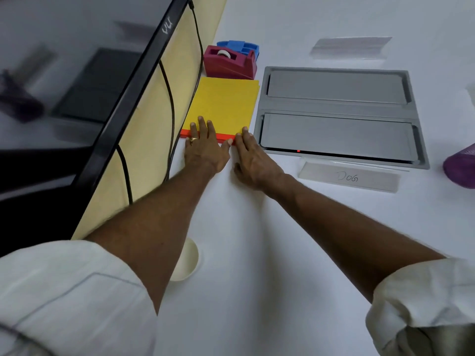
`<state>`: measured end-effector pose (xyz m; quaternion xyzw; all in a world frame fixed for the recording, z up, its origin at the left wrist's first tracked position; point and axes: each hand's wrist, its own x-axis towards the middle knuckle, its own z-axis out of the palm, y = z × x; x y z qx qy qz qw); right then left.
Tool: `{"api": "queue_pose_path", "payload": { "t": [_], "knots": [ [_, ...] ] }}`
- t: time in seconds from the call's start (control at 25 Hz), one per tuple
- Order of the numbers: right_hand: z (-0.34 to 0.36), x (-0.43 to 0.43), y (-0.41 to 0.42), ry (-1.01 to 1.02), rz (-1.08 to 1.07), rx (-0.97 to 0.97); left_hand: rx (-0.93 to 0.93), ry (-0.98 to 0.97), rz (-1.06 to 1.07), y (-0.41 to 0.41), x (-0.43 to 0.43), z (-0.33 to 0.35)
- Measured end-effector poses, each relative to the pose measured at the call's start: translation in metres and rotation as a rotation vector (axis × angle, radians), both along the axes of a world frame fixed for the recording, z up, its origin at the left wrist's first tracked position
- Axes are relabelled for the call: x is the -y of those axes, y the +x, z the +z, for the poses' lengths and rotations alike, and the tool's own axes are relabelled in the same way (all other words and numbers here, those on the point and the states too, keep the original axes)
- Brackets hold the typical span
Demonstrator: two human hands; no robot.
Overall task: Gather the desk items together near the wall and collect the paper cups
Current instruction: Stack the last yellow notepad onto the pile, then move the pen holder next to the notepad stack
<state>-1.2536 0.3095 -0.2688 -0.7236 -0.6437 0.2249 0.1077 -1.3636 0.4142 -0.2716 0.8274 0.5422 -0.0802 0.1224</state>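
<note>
The left hand (205, 147) and the right hand (254, 160) lie flat, side by side, on the white desk (270, 265). The fingers of both hands are straight and a little spread, and they grip nothing. Their tips press on the near edge of the yellow paper stack (223, 104), where an orange sheet (185, 133) peeks out from under it. The left hand has a ring on one finger. The stack lies right beside the yellow wall (151, 119), and black cables (169, 98) hang down next to it. Just behind the stack sits a dark red tape holder (230, 64) with a roll of tape in it, and a blue tape holder (239, 47) sits just behind that one. Close to the right of the stack lies a grey tray (339, 114) with two long parts. In front of the tray is a clear name sign (349, 177) with "DOG" written on it. Another clear sign (350, 47) lies behind the tray. One paper cup (189, 260) stands on the desk near the wall, partly hidden under the left arm. A purple thing (460, 168) shows at the right edge, and I cannot tell what it is. A black screen (77, 86) fills the left side.
</note>
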Motion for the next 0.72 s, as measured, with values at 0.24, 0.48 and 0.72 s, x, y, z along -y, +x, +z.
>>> {"api": "queue_pose_path", "payload": {
  "t": [0.24,0.48,0.72],
  "knots": [
    [0.04,0.035,0.004,0.158,-0.063,0.077,0.025,0.055,-0.111,0.014,0.03,0.024],
    [0.086,0.104,0.067,0.14,-0.215,0.214,0.132,0.075,-0.258,0.062,0.104,0.064],
    [0.119,0.205,0.143,0.119,-0.357,0.311,0.295,-0.012,-0.355,0.137,0.193,0.092]
  ]
}}
